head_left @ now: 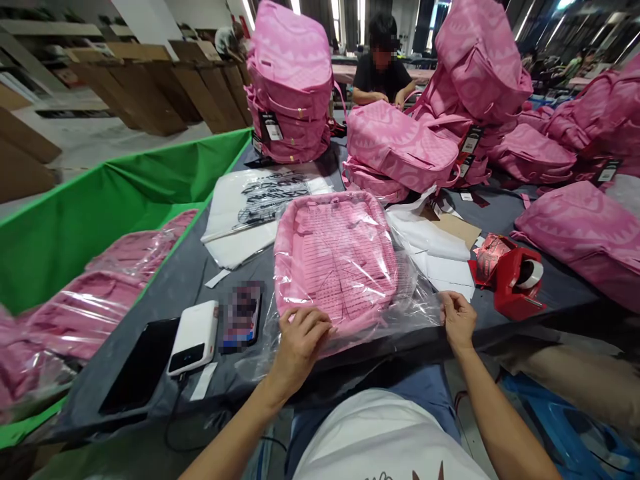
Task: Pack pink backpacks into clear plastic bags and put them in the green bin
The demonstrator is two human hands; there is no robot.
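A pink backpack (340, 260) lies flat in front of me with its straps and padded back facing up, inside a clear plastic bag (407, 293). My left hand (303, 337) curls over the near left edge of the wrapped backpack, its fingers bent onto the plastic. At the near right corner, my right hand (457, 317) pinches the loose edge of the plastic bag between thumb and fingers, pulled out to the right of the backpack. Just beyond that hand stands a red tape dispenser (517, 287) with a roll of tape.
Stacked pink backpacks (293, 87) stand at the back. Printed plastic bags (260, 200) lie beyond the phone (243, 317), white power bank (194, 337) and black tablet (143, 363). Left is a green-lined bin (120, 180) holding wrapped backpacks. A co-worker (383, 67) sits opposite.
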